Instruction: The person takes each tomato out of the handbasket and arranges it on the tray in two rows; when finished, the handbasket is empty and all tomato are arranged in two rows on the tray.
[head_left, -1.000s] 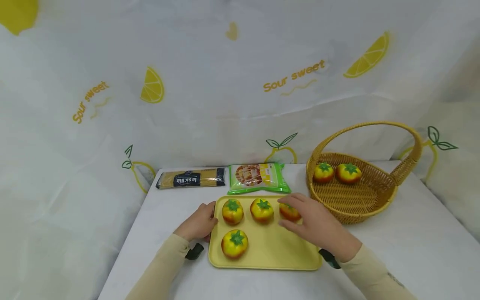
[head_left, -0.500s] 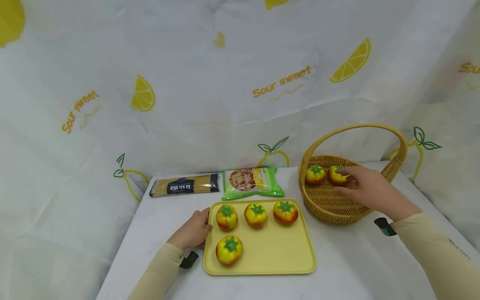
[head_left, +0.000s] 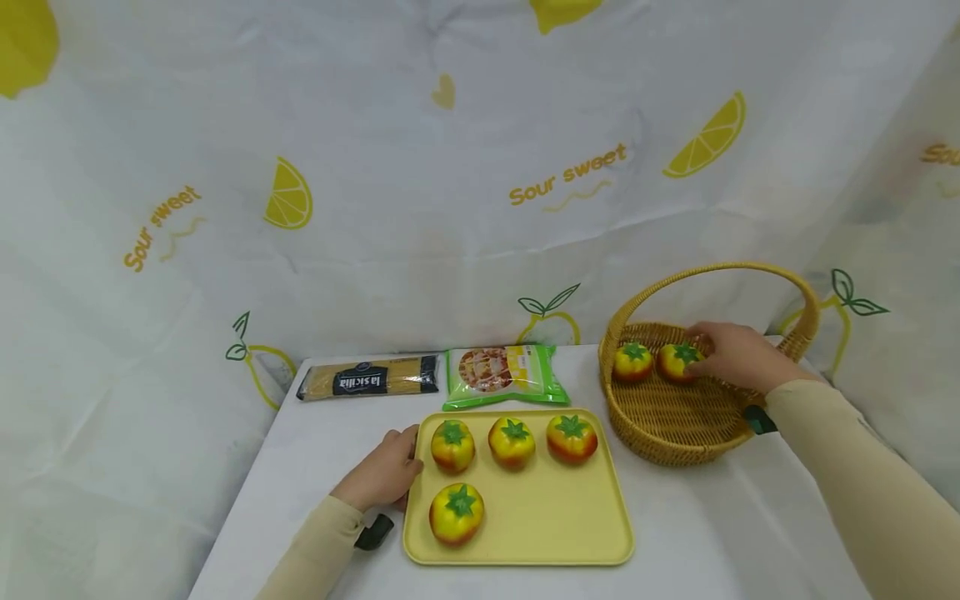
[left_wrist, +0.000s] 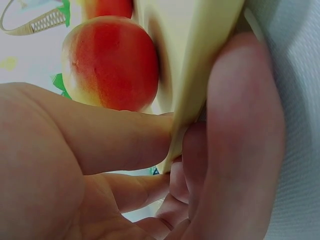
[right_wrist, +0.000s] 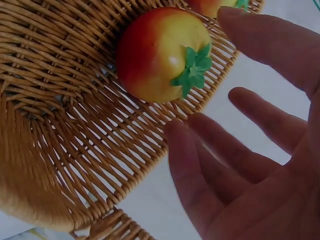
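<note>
Main change is the right hand [head_left: 738, 357]: over the last second it is leaving the back right fruit [head_left: 572, 438] on the yellow tray [head_left: 555, 504] and is now dipping into the wicker basket [head_left: 678, 414], coming in beside the right basket fruit [head_left: 678, 363]. Right wrist view is showing its thumb and fingers standing apart, not closing round the fruit; any contact is staying unclear. Left basket fruit [head_left: 633, 362] is sitting just beside its neighbour. Left hand [head_left: 381, 472] isn't changing: it is pinching the tray's left rim, thumb above, fingers underneath. Tray is holding four fruits: back left fruit [head_left: 453, 446], back middle fruit [head_left: 512, 442] and back right fruit are making a row, while front left fruit [head_left: 457, 514] is sitting alone in front. Meaning for the work, as a judgement: the back right fruit is looking placed, resting with no hand on it, and the right hand is seemingly starting on another piece, with two waiting in the basket. Pasta pack [head_left: 372, 377] and green pack [head_left: 504, 377] are lying behind the tray on the table [head_left: 697, 533], no hand touching them.
</note>
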